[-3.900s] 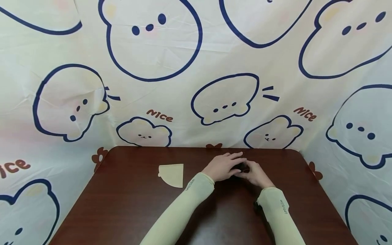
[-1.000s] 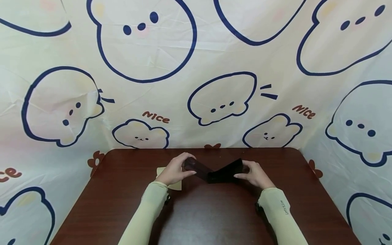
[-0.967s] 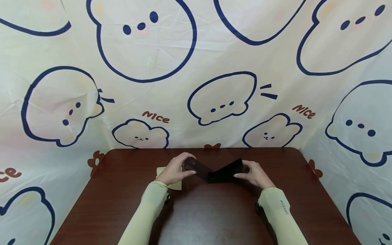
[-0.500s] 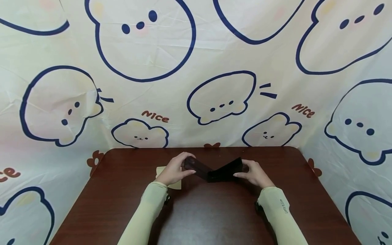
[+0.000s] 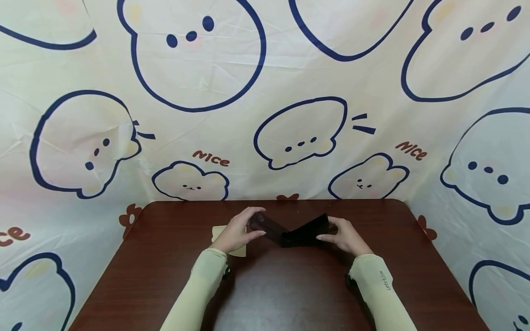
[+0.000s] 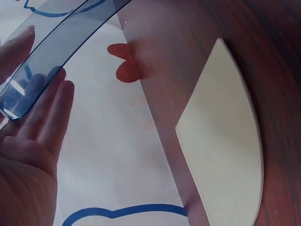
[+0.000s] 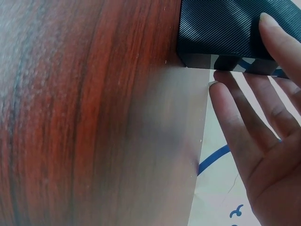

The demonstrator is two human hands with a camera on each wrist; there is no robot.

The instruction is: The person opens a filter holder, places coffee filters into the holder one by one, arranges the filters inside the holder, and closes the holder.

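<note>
An opened-out case forms a shallow V near the back of the table. Its see-through, dark-tinted lid point(image 5: 267, 228) slopes up to the left, and its black ribbed body point(image 5: 306, 231) slopes up to the right. The left hand point(image 5: 238, 231) holds the outer end of the lid between thumb and fingers. In the left wrist view, the clear lid point(image 6: 51, 52) lies across those fingers. On the right, the right hand point(image 5: 345, 236) grips the body's outer end. The right wrist view has the thumb on the ribbed face point(image 7: 221, 28) and fingers along the far side.
A pale yellow fan-shaped flat piece point(image 5: 238, 250) lies on the brown table point(image 5: 265, 294), partly hidden behind the left hand. Its curved edge shows in the left wrist view. A cartoon-printed cloth point(image 5: 232, 128) hangs behind the table and at both sides.
Several seconds ago both hands were together around the dark case on the right. The left hand has since moved left with the lid, spreading the case open. Over the last second both hands stay still.
</note>
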